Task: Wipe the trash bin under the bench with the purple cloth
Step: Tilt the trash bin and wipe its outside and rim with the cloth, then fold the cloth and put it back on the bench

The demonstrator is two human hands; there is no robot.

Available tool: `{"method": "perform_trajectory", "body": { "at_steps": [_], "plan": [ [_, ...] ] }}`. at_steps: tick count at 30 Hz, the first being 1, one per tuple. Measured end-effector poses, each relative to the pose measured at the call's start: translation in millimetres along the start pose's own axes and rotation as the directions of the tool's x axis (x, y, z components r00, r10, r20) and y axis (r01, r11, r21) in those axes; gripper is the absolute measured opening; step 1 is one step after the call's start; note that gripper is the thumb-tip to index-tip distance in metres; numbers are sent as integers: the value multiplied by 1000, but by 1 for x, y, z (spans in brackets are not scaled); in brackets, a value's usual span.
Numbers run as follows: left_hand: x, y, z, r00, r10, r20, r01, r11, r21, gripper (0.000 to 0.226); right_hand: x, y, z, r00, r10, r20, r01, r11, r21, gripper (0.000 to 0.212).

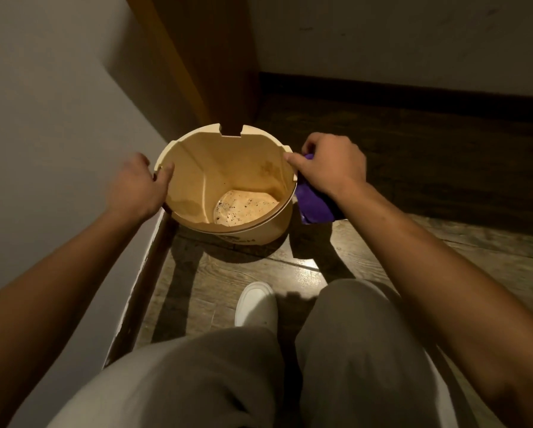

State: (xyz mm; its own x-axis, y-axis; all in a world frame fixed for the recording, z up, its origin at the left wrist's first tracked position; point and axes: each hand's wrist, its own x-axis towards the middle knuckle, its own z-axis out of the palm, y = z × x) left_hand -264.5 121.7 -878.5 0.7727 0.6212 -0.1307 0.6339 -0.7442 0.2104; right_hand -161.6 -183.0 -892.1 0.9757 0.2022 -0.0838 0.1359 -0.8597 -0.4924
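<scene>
A cream round trash bin (pixel 197 168) stands on the wooden floor, open at the top, with dark specks on its bottom. My left hand (pixel 135 186) grips the bin's left rim, thumb inside. My right hand (pixel 330 163) holds the purple cloth (pixel 314 205) against the outside of the bin's right rim, thumb touching the edge. Most of the cloth hangs below my wrist beside the bin wall.
A pale wall (pixel 58 118) with a dark baseboard runs along the left, close to the bin. A wooden bench leg (pixel 209 57) rises right behind the bin. My knees and a white shoe (pixel 256 302) are in the foreground on the plank floor (pixel 413 168).
</scene>
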Motion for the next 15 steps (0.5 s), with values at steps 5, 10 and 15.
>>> {"method": "perform_trajectory", "body": {
  "at_steps": [5, 10, 15],
  "plan": [
    [-32, 86, -55, 899, 402, 174, -291, 845, -449, 33, -2, -6, -48, 930, 165, -329, -55, 946, 318, 29],
    [-75, 170, -53, 679, 614, 402, -125, 637, -761, 54, -10, -56, -67, 924, 374, -80, -127, 498, 858, 23],
    [-74, 159, -38, 733, 594, 332, -11, 498, -867, 59, -15, -28, -76, 896, 329, 298, -349, 106, 931, 42]
  ]
}}
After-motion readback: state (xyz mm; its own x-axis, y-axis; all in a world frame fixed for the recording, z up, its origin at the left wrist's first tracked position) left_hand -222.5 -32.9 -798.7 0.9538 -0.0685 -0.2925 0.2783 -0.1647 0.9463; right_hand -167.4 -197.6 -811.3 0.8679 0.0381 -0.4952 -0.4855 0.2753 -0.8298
